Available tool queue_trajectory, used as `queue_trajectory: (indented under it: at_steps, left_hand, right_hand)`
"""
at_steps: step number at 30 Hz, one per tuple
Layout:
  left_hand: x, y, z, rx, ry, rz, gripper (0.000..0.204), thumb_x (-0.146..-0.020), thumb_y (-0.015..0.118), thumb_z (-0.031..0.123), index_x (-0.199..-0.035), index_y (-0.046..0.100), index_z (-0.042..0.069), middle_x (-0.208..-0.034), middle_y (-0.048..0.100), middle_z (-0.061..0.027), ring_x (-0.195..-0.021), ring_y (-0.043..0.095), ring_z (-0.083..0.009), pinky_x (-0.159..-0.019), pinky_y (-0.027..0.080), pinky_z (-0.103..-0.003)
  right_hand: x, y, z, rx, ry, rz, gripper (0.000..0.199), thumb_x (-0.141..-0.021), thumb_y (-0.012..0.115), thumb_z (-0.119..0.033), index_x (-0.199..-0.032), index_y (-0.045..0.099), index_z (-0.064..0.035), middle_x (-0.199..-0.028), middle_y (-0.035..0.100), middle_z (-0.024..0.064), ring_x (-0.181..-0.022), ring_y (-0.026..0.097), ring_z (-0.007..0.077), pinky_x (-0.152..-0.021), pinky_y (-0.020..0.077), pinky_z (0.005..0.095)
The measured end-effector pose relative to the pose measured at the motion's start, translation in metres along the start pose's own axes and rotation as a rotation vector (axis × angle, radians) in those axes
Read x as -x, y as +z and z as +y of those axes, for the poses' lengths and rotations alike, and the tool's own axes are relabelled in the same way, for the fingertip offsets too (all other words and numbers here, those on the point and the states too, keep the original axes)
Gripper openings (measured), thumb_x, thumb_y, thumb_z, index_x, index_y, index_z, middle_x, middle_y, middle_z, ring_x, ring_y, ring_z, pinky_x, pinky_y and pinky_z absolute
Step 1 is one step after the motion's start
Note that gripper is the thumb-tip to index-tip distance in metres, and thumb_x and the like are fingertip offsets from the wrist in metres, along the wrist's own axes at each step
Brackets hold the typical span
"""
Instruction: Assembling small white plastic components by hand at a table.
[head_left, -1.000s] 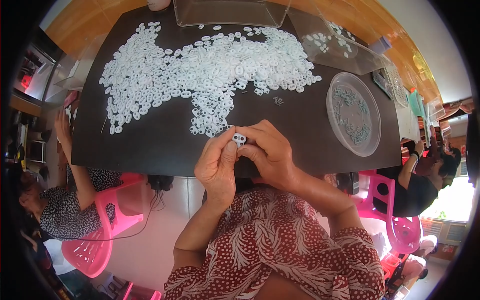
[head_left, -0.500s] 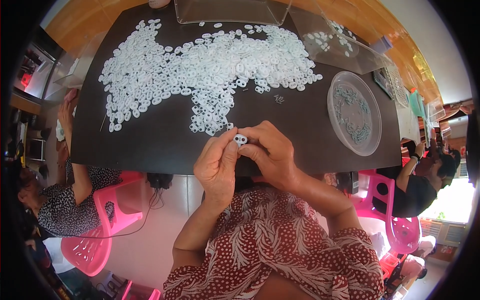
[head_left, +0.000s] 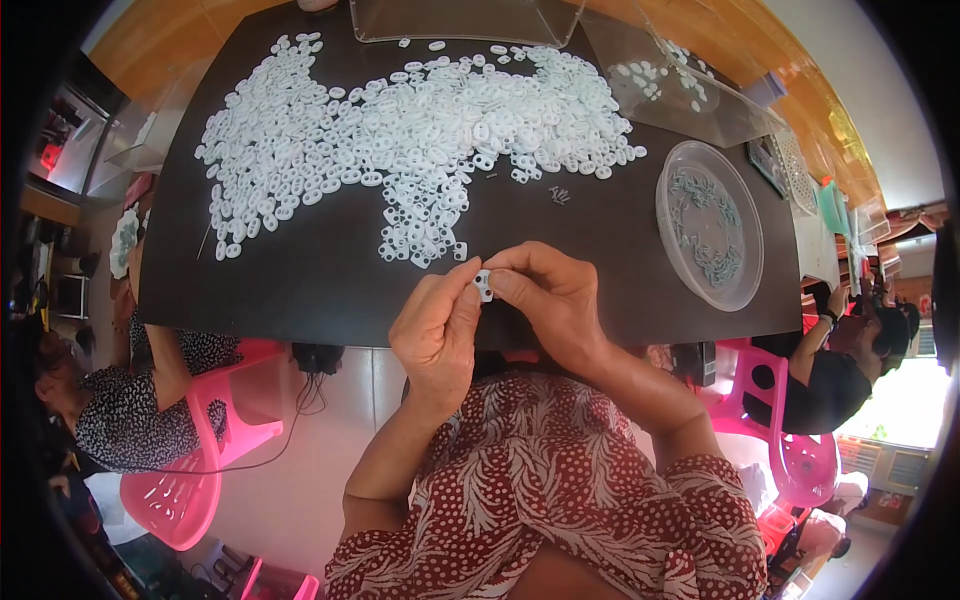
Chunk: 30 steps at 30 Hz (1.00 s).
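Near the table's front edge, a small white plastic piece with dark holes (head_left: 483, 285) is pinched between the fingertips of both hands. My left hand (head_left: 437, 325) grips its left side between thumb and fingers. On the other side, the thumb and forefinger of my right hand (head_left: 550, 295) press against it. Just beyond the hands lies a cluster of small white pieces with holes (head_left: 420, 222). It joins a big spread pile of white oval pieces (head_left: 410, 125). A few small grey screws (head_left: 559, 195) rest on the dark tabletop right of the cluster.
A round clear tray (head_left: 665, 240) of small greenish-grey screws stands on the right. Clear plastic bins (head_left: 460, 40) sit at the far edge. On the left, a person in a patterned top (head_left: 150, 410) sits on a pink chair (head_left: 190, 490); another person (head_left: 830, 375) sits right.
The white piece has been turned between my fingertips and now shows a different side. My right hand has shifted slightly, its thumb now lying over the piece's right edge.
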<state>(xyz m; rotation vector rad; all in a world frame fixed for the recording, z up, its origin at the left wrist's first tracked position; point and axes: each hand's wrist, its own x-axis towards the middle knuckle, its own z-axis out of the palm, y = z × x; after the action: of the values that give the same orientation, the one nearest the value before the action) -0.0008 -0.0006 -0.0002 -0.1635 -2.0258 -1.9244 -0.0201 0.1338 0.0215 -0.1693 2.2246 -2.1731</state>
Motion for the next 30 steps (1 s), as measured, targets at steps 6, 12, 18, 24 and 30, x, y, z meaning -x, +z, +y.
queue_trajectory:
  at_steps: [6, 12, 18, 24, 30]
  left_hand:
    - [0.0, 0.0, -0.002, -0.102, 0.044, -0.01, 0.019, -0.089, 0.06, 0.001, -0.107, 0.066, -0.003, -0.074, 0.055, -0.0015, -0.063, 0.05, -0.0071, -0.056, 0.041, -0.019]
    - [-0.002, 0.0, 0.001, 0.0, -0.05, -0.036, 0.02, -0.088, 0.059, -0.001, -0.107, 0.066, -0.003, -0.074, 0.055, -0.0015, -0.062, 0.05, -0.0067, -0.055, 0.04, -0.019]
    - [-0.002, 0.001, 0.001, 0.001, -0.07, -0.025, 0.021, -0.087, 0.058, -0.003, -0.107, 0.066, -0.003, -0.075, 0.055, -0.0013, -0.062, 0.05, -0.0066, -0.055, 0.04, -0.019]
    - [-0.001, 0.002, -0.002, -0.01, -0.066, -0.016, 0.021, -0.088, 0.059, -0.002, -0.107, 0.065, -0.003, -0.077, 0.056, -0.0013, -0.064, 0.05, -0.0064, -0.055, 0.04, -0.019]
    - [0.0, 0.004, -0.002, 0.014, -0.079, 0.0, 0.021, -0.091, 0.059, 0.005, -0.11, 0.064, -0.002, -0.082, 0.056, -0.0012, -0.066, 0.05, -0.0057, -0.058, 0.043, -0.018]
  right_hand:
    - [-0.001, 0.0, -0.006, 0.001, 0.044, 0.009, 0.009, -0.086, 0.061, -0.004, -0.09, 0.063, 0.0037, -0.074, 0.06, -0.0006, -0.069, 0.051, 0.0029, -0.06, 0.0433, 0.0197]
    - [-0.001, 0.0, -0.003, -0.029, 0.064, 0.034, 0.008, -0.087, 0.06, -0.004, -0.089, 0.063, 0.0037, -0.074, 0.06, -0.0012, -0.068, 0.05, 0.0023, -0.058, 0.0422, 0.0193]
    - [0.0, 0.002, -0.001, 0.029, 0.025, 0.045, 0.009, -0.087, 0.06, -0.004, -0.09, 0.062, 0.0036, -0.072, 0.057, -0.0024, -0.067, 0.048, 0.002, -0.057, 0.0408, 0.0189]
    - [0.0, 0.001, 0.0, 0.043, 0.025, 0.037, 0.009, -0.088, 0.06, -0.004, -0.091, 0.062, 0.0035, -0.073, 0.058, -0.0021, -0.067, 0.047, 0.0022, -0.058, 0.0413, 0.0192]
    - [0.0, 0.001, 0.005, 0.09, -0.041, 0.01, 0.009, -0.089, 0.059, -0.004, -0.093, 0.062, 0.0028, -0.08, 0.059, 0.0013, -0.072, 0.049, 0.0048, -0.061, 0.0428, 0.0212]
